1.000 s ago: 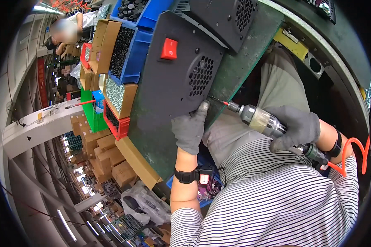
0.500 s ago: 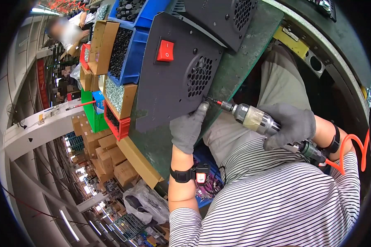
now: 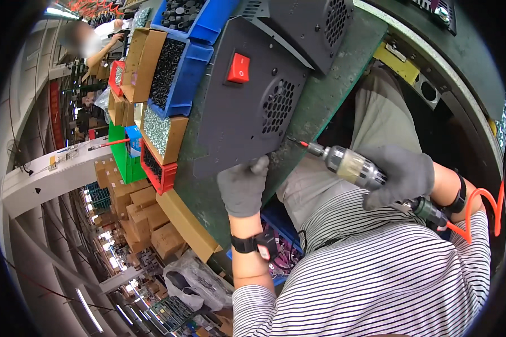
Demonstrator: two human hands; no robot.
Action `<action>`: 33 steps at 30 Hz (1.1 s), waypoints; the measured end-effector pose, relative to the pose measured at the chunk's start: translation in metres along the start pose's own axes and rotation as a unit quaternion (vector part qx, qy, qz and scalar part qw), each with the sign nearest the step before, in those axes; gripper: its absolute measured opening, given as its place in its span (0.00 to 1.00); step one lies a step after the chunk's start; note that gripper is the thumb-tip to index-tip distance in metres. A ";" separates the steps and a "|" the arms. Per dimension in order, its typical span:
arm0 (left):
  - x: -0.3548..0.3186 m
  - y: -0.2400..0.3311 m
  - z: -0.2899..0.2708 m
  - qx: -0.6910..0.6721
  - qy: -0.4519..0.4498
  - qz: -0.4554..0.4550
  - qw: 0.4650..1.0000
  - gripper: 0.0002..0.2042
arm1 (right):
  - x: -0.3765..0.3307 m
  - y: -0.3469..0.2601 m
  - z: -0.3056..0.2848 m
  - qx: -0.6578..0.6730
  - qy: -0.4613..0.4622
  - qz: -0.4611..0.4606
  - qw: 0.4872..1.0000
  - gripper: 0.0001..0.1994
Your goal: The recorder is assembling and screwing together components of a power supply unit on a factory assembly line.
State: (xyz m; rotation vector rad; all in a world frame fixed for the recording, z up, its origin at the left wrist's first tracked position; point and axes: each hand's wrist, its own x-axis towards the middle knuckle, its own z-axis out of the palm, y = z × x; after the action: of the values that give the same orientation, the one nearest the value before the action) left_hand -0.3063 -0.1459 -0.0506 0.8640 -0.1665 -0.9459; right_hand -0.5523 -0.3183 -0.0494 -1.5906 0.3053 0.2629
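Observation:
My right hand, in a grey glove, is wrapped round a pneumatic screwdriver with an orange air hose. Its bit points left and stands just off the lower edge of a black metal panel. The panel carries a red rocker switch and a honeycomb vent. At the panel's near corner my gloved left hand is closed on the edge, thumb toward the vent side; its other fingertips are partly hidden. Behind leans a second, similar black panel.
Blue bins of black parts, a cardboard box of silver screws and a red bin line the left of the green bench. A blue tray sits below my left forearm. Another person is at the far left.
My left hand has drawn back from the bit to the panel's near corner. The panel has shifted slightly right, and the screwdriver bit has come away from it.

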 end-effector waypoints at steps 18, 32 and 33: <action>-0.012 0.007 -0.030 -0.069 0.128 -0.040 0.989 0.08 | 0.017 -0.008 0.013 0.008 -0.065 -0.043 0.997 0.27; -0.029 0.015 -0.021 0.146 0.053 -0.105 0.982 0.14 | 0.030 -0.026 0.023 -0.009 -0.105 -0.048 0.993 0.28; -0.029 0.016 -0.020 0.142 0.051 -0.096 0.984 0.14 | 0.030 -0.027 0.023 0.003 -0.099 -0.065 0.993 0.27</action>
State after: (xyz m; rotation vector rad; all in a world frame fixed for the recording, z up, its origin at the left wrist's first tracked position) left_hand -0.3041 -0.1080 -0.0460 1.2057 -0.1322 -1.0714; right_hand -0.5141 -0.2950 -0.0359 -1.5581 0.0480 0.3168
